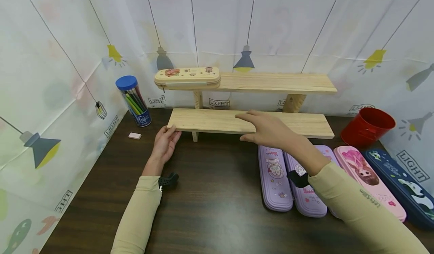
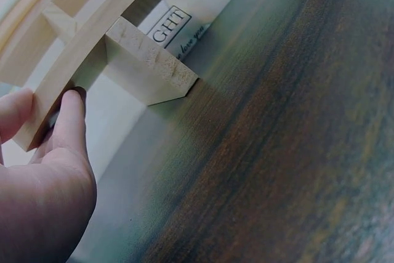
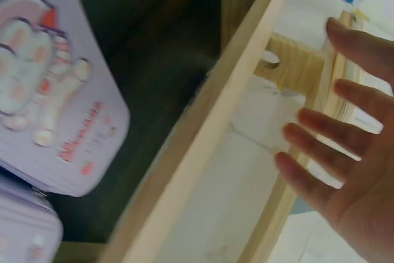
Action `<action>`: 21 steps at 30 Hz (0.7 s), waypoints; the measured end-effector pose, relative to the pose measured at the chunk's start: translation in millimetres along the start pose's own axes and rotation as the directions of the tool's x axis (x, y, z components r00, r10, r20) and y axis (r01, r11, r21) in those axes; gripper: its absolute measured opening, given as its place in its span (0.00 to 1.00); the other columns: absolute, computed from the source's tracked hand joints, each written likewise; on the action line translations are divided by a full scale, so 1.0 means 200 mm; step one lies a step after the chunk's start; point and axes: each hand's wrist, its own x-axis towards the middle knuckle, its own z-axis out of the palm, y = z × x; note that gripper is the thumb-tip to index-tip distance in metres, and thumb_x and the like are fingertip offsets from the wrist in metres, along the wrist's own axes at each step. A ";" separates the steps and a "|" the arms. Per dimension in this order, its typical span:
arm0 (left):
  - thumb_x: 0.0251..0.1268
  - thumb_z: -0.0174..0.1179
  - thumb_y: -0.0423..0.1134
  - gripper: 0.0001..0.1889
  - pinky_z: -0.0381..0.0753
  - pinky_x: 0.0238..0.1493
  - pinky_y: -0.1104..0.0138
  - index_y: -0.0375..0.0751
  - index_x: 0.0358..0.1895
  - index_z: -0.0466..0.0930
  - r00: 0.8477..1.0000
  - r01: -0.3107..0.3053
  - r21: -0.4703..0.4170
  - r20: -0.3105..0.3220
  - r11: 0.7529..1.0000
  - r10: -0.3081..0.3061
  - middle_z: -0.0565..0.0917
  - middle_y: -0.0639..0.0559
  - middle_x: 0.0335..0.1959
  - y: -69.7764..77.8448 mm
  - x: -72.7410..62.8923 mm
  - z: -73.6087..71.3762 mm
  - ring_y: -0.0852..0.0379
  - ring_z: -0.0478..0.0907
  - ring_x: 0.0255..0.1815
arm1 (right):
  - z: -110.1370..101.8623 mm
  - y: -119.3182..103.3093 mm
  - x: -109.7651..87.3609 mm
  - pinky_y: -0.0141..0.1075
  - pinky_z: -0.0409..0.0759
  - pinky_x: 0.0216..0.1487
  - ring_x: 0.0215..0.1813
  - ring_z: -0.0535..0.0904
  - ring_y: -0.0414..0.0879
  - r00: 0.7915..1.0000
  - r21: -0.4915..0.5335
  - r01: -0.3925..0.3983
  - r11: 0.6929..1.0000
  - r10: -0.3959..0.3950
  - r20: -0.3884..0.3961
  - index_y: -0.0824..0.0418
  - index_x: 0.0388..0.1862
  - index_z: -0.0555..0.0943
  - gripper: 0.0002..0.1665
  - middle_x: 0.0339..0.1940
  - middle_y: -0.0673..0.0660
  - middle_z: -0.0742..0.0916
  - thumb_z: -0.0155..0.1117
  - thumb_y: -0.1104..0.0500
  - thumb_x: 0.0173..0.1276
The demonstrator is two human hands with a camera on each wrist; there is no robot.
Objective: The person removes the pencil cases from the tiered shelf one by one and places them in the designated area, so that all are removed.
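A two-tier wooden shelf stands at the back of the dark table. My left hand grips the left end of its lower board, thumb on top and fingers beneath, as the left wrist view also shows. Above the lower board, right of its middle, my right hand hovers with fingers spread and nothing in it. A cream pencil case lies on the left of the upper board. Nearest below the right hand are two lilac pencil cases, partly behind the right forearm.
A pink pencil case and a navy panda case lie at the right. Behind them stands a red bucket. At the left are a blue-lidded tube of pencils and a white eraser. Printed cloth hangs behind.
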 end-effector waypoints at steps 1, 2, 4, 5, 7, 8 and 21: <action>0.78 0.49 0.36 0.13 0.75 0.69 0.70 0.43 0.60 0.64 1.000 -0.001 0.001 0.000 1.000 0.001 0.67 0.41 0.70 0.00 0.00 0.00 0.52 0.66 0.74 | 0.00 -0.01 0.03 0.56 0.79 0.62 0.65 0.77 0.57 1.000 -0.005 0.018 1.000 -0.018 -0.021 0.51 0.73 0.70 0.42 0.65 0.59 0.80 0.72 0.43 0.62; 0.78 0.49 0.36 0.12 0.76 0.69 0.70 0.42 0.59 0.64 1.000 -0.002 0.000 0.000 1.000 0.002 0.66 0.40 0.70 0.00 0.00 0.00 0.52 0.67 0.74 | -0.01 -0.01 0.05 0.57 0.80 0.62 0.65 0.77 0.57 0.999 -0.012 0.036 0.999 -0.036 -0.036 0.51 0.73 0.70 0.42 0.65 0.59 0.80 0.72 0.43 0.62; 0.78 0.49 0.36 0.12 0.76 0.68 0.71 0.42 0.59 0.64 1.000 -0.004 -0.002 0.001 1.000 0.004 0.66 0.40 0.71 -0.01 0.00 -0.01 0.52 0.67 0.74 | -0.02 -0.03 0.10 0.56 0.80 0.61 0.65 0.77 0.57 0.997 -0.022 0.057 0.998 -0.058 -0.053 0.50 0.73 0.70 0.41 0.65 0.58 0.80 0.72 0.43 0.62; 0.78 0.49 0.36 0.12 0.76 0.68 0.71 0.42 0.59 0.64 1.000 -0.004 -0.002 0.001 1.000 0.004 0.66 0.39 0.71 -0.01 0.00 -0.01 0.52 0.67 0.74 | -0.02 -0.03 0.13 0.56 0.80 0.62 0.65 0.77 0.57 0.996 -0.023 0.067 0.997 -0.068 -0.057 0.50 0.73 0.70 0.41 0.66 0.58 0.79 0.72 0.43 0.62; 0.78 0.49 0.36 0.12 0.77 0.68 0.71 0.42 0.59 0.64 1.000 -0.004 0.001 0.001 1.000 0.004 0.65 0.39 0.72 -0.01 0.00 -0.01 0.52 0.67 0.74 | -0.03 -0.04 0.18 0.56 0.80 0.63 0.66 0.76 0.56 0.995 -0.019 0.077 0.997 -0.078 -0.055 0.49 0.72 0.70 0.41 0.67 0.58 0.79 0.72 0.43 0.63; 0.78 0.49 0.36 0.13 0.76 0.68 0.71 0.42 0.60 0.64 1.000 -0.006 0.002 0.003 1.000 0.006 0.65 0.39 0.72 -0.01 0.00 -0.01 0.52 0.67 0.74 | -0.04 -0.04 0.21 0.56 0.79 0.64 0.68 0.75 0.56 0.996 -0.014 0.073 0.997 -0.074 -0.048 0.49 0.73 0.70 0.41 0.68 0.58 0.78 0.71 0.43 0.63; 0.78 0.49 0.36 0.16 0.77 0.67 0.71 0.41 0.64 0.63 1.000 -0.012 0.010 0.008 1.000 0.012 0.66 0.40 0.71 0.00 0.00 -0.01 0.52 0.67 0.74 | -0.12 -0.03 0.55 0.55 0.81 0.58 0.64 0.74 0.57 0.982 -0.051 -0.009 0.999 -0.001 -0.190 0.48 0.74 0.68 0.41 0.69 0.59 0.75 0.69 0.43 0.64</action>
